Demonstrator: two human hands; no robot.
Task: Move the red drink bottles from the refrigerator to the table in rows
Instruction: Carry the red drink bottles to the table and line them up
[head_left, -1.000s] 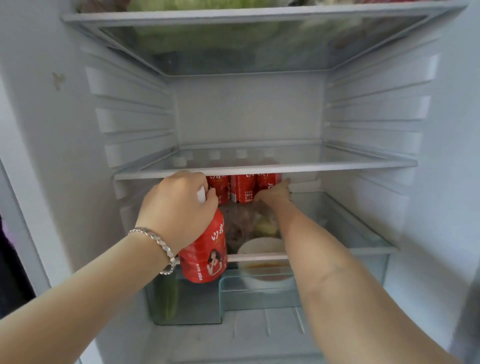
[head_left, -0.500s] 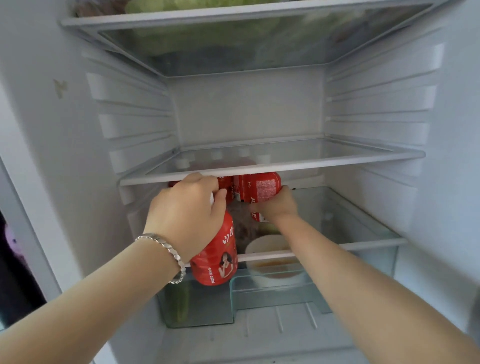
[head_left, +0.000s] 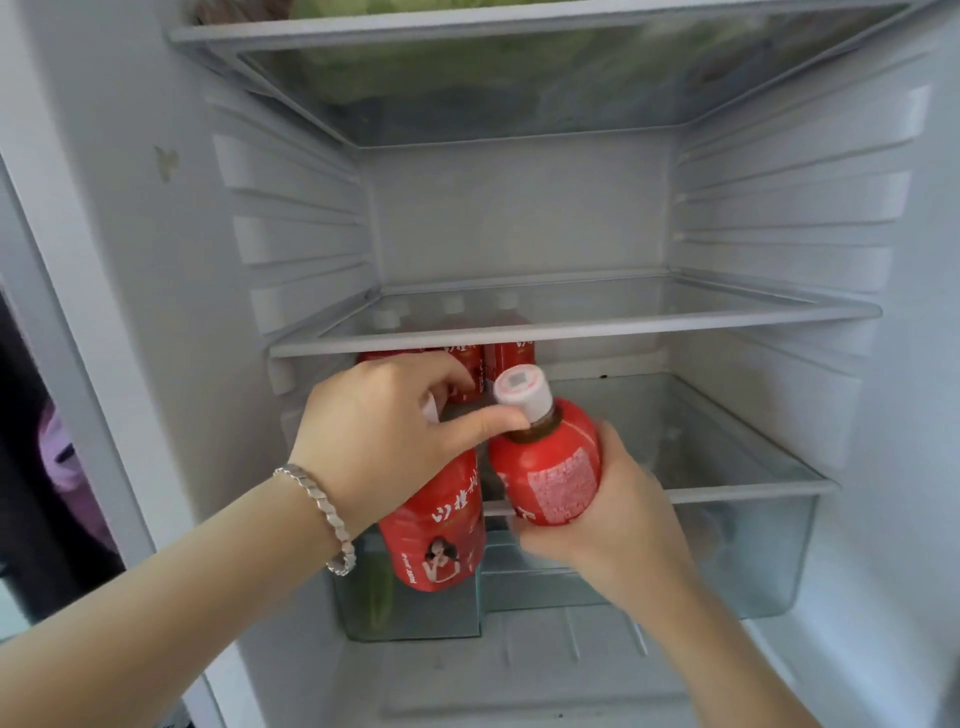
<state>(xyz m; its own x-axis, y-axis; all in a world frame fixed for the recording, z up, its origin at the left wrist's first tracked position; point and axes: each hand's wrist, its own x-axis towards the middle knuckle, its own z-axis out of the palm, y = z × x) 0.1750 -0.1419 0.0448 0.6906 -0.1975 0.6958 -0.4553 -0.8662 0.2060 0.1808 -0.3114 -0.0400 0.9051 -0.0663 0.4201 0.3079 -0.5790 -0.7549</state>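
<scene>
At the centre of the frame, inside the open refrigerator (head_left: 519, 208), the left hand (head_left: 379, 436) (a silver bracelet (head_left: 322, 506) on its wrist) curls its fingers over the top of one red drink bottle (head_left: 436, 535), which hangs upright below it in front of the clear drawer (head_left: 753, 545). Just to the right, the right hand (head_left: 618, 514) wraps its fingers round the body of a second red bottle (head_left: 550, 467) — tilted, its white cap (head_left: 522, 389) pointing up-left, right beside the left thumb. More red bottles (head_left: 506, 361) stand behind, just under the glass shelf (head_left: 675, 325) at mid-frame.
</scene>
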